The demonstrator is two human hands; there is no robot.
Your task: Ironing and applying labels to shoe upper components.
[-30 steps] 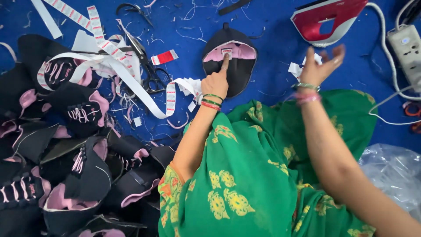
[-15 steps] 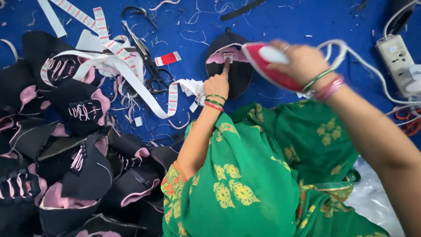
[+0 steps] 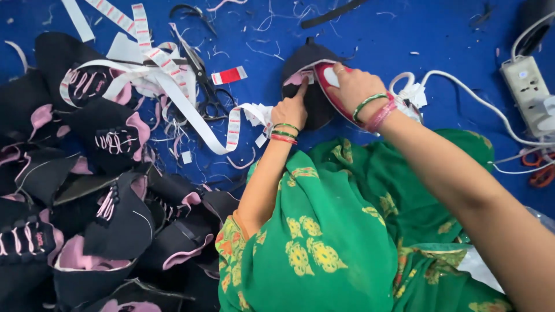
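Right hand (image 3: 354, 86) gripping a red iron (image 3: 327, 81) on a black shoe piece (image 3: 303, 63), left hand (image 3: 292, 107) closed, forefinger pressing the piece, blue cloth surface (image 3: 404, 34), scissors (image 3: 205, 81) nearby

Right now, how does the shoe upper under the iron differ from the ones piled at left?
The upper under the iron lies alone and flat on the blue mat, pinned by the left hand while the right hand presses the iron on it. The piled uppers overlap in a heap, curled, untouched. Both are black with pink lining.
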